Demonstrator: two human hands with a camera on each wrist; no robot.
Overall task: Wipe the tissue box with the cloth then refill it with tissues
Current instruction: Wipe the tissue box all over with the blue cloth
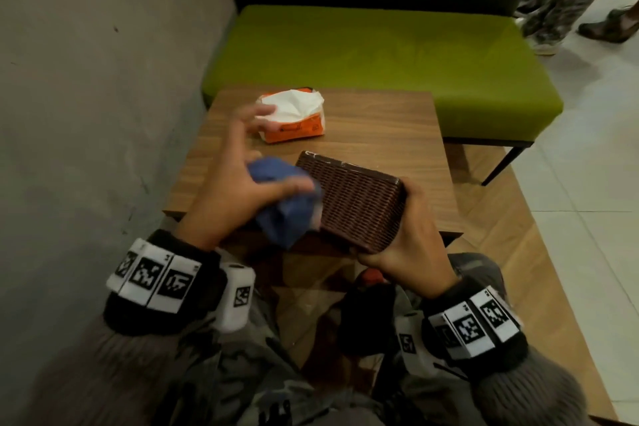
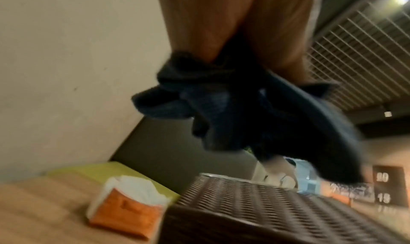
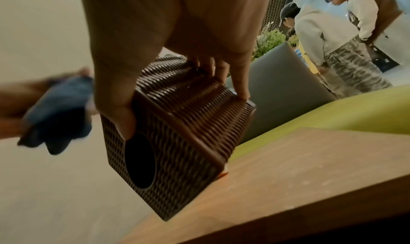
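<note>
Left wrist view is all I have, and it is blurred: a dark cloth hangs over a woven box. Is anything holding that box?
Observer: Yes. The right hand grips the tissue box at its near end, tilted up off the table.
Operator: Which face has the opening?
Observer: The right wrist view shows an oval hole on the face turned away from the cloth, with the thumb beside it.
Operator: Is the cloth on the box?
Observer: In the head view the left hand holds the blue cloth against the box's left end.
</note>
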